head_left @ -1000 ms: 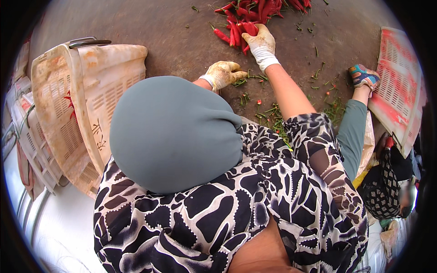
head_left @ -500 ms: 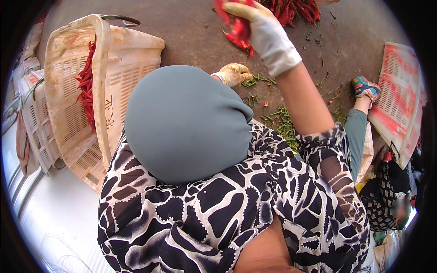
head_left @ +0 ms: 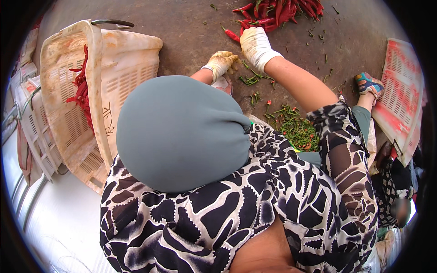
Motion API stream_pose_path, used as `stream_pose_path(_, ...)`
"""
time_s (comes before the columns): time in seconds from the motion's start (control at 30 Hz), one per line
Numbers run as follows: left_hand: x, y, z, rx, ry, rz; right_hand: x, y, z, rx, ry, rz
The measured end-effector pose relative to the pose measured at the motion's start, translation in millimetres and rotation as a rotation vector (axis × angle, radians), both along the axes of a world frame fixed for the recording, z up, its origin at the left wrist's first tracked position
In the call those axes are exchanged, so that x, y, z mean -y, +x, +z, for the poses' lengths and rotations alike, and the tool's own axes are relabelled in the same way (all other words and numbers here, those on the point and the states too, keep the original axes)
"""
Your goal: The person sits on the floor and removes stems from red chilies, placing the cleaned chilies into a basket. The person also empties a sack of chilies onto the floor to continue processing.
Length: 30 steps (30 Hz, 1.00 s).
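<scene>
My right hand [head_left: 256,45], in a white glove stained yellow, is low at the near edge of a pile of red chili peppers [head_left: 284,12]. Its fingers curl around peppers, though the hand's back hides most of the grip. One loose red chili [head_left: 231,34] lies on the floor just left of it. My left hand [head_left: 221,63], in a similar stained glove, is close by at the left, fingers loosely apart and nothing seen in them. Green stems [head_left: 248,80] lie scattered below and between the hands.
A large dirty white plastic basket [head_left: 127,54] with red chilies inside stands tilted at left. A heap of green stems [head_left: 296,125] lies nearer me. A red-stained crate [head_left: 398,95] and another person [head_left: 393,191] are at right. A rounded grey cloth form [head_left: 182,132] blocks the centre.
My right hand, which was raised with red chilies in it, has come down and left to the pile's edge. My left hand has shifted slightly left and up in the view.
</scene>
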State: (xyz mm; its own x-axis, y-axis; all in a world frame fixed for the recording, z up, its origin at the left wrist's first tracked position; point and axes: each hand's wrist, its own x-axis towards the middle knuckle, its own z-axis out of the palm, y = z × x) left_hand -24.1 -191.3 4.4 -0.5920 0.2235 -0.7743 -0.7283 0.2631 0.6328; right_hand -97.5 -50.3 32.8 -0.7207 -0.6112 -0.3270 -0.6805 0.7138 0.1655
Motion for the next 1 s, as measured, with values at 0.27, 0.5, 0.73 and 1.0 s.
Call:
stream_pose_path(0.27,-2.2,-16.4,2.2,0.235,0.334,0.281,-29.0,45.6,14.6,0.185,-0.362,0.092)
stream_pose_path(0.5,1.6,-5.8,-12.1,-0.155,0.245,0.727,-10.5,34.6,-3.8,0.212,-0.458,-0.417)
stream_pose_path(0.73,76.9,-41.2,12.0,-0.467,0.319,1.143,54.1,-26.2,-40.8,0.148,-0.478,-0.474)
stream_pose_path(1.0,36.4,-21.3,26.1,-0.049,-0.07,0.261,28.6,-18.5,-34.2,0.702,-0.727,-0.846)
